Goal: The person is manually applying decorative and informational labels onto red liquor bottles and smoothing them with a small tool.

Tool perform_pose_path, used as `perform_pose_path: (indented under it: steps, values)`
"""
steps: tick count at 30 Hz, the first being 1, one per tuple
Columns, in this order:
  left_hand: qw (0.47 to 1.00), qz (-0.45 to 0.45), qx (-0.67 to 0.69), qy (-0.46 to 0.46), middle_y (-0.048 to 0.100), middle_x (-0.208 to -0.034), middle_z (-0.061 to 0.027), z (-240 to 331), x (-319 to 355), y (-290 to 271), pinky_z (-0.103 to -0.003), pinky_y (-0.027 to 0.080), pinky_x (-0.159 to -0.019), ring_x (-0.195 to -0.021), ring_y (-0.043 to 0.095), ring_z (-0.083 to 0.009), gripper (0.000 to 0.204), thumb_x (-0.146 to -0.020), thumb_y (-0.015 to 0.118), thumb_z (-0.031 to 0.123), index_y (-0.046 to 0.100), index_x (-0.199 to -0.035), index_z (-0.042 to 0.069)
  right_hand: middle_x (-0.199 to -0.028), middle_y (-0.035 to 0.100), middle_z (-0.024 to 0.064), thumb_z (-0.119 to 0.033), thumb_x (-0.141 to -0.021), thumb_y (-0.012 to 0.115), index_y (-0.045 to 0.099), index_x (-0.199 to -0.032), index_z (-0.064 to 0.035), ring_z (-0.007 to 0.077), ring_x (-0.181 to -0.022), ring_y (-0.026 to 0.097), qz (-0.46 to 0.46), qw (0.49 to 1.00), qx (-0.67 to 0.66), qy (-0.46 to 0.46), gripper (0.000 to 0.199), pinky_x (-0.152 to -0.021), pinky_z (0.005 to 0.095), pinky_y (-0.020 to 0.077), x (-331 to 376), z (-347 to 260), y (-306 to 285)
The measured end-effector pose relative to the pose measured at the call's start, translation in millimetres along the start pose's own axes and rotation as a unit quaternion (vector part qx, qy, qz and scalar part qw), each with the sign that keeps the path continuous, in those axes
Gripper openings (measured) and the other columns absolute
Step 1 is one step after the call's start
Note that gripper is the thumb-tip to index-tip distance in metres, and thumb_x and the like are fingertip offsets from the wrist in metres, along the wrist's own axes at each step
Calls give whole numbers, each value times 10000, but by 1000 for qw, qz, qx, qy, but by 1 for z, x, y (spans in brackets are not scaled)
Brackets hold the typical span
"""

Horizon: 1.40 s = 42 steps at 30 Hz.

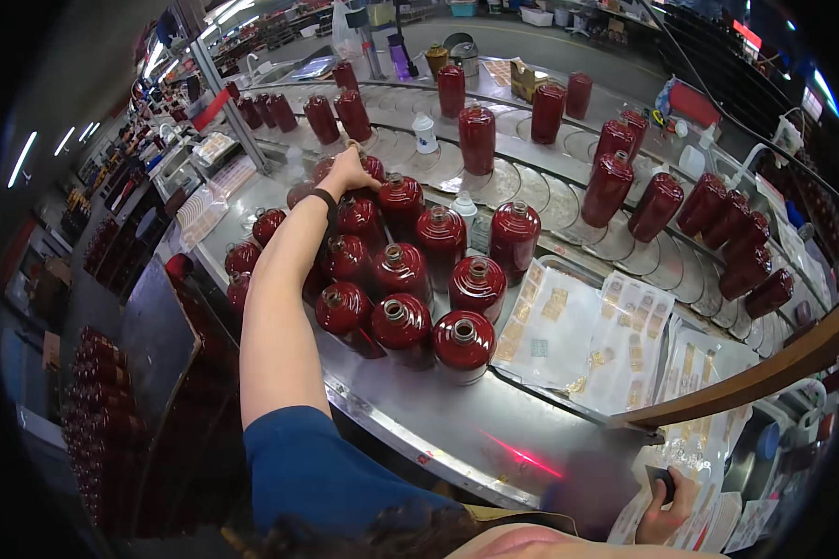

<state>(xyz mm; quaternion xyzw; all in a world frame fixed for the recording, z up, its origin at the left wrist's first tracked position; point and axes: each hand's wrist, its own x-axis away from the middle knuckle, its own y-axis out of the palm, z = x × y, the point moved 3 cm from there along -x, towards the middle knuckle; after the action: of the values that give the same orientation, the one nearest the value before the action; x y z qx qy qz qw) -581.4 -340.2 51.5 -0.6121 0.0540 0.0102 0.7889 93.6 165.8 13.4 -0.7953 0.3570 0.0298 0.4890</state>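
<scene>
My left arm reaches across the cluster of dark red glass bottles [401, 267]. At the cluster's far side my left hand [349, 171] is closed round a red bottle [373, 167], its thumb and a finger on either side; much of that bottle is hidden. The bottles near my forearm stand upright with uncapped necks. At the lower right, my right hand [667, 511] grips a small dark flat scraper-like tool [662, 483], over sheets of decals. Closest to the metal table's [419, 410] front edge stands another red bottle [463, 342].
Beyond the cluster runs a plated conveyor [569, 196] with several red bottles and a white bottle [424, 133]. Sheets with gold decals [555, 321] lie right of the cluster. A brown wooden bar [755, 373] crosses above them. A red laser line [522, 454] falls on the table.
</scene>
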Motion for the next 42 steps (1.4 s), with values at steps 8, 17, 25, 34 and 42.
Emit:
perform_pose_path:
  steps: [8, 17, 25, 34, 42]
  values:
    - [988, -28, 136, 65, 591, -1408, -262, 0, 37, -70, -387, 491, -1067, -1333, 574, -308, 967, -784, 891, 393, 436, -1469, -115, -993, 669, 121, 36, -892, 681, 692, -1120, -4, 294, -946, 635, -25, 1000, 5, -17, 232, -847, 385, 490, -7, -28, -2]
    - [979, -153, 16, 134, 644, -1295, -200, -45, 207, -66, -381, 476, -1077, -1231, 621, -321, 905, -527, 962, 267, 608, -1317, 0, -963, 666, 131, 109, -854, 688, 694, -1109, 20, 273, -877, 654, -10, 997, -64, -52, 271, -806, 351, 514, 6, -35, -10]
    - [997, 51, -37, 42, 708, -1158, -207, -19, 258, -119, -399, 545, -973, -1102, 686, -351, 823, -513, 959, 335, 672, -1214, 12, -952, 682, 156, 91, -861, 718, 686, -1061, 25, 305, -842, 633, 6, 990, -89, -106, 214, -746, 369, 501, 27, -42, -36]
    - [631, 141, 728, 227, 530, -1466, -227, 76, 393, -167, -514, 481, -1106, -1323, 566, -371, 719, -988, 601, 420, 411, -1519, -26, -1040, 614, 137, 13, -1003, 551, 618, -1143, -6, 231, -932, 609, -88, 946, -311, -30, 156, -857, 330, 487, 25, -42, -10]
    - [498, -343, 793, 74, 711, -1135, -136, 289, 510, 33, -388, 592, -881, -986, 716, -230, 551, -913, 725, 284, 568, -1334, -35, -1045, 490, 99, -413, -686, 951, 455, -1492, -34, 252, -968, 515, -205, 920, -327, -72, 1019, -898, 371, 446, 26, -87, -21]
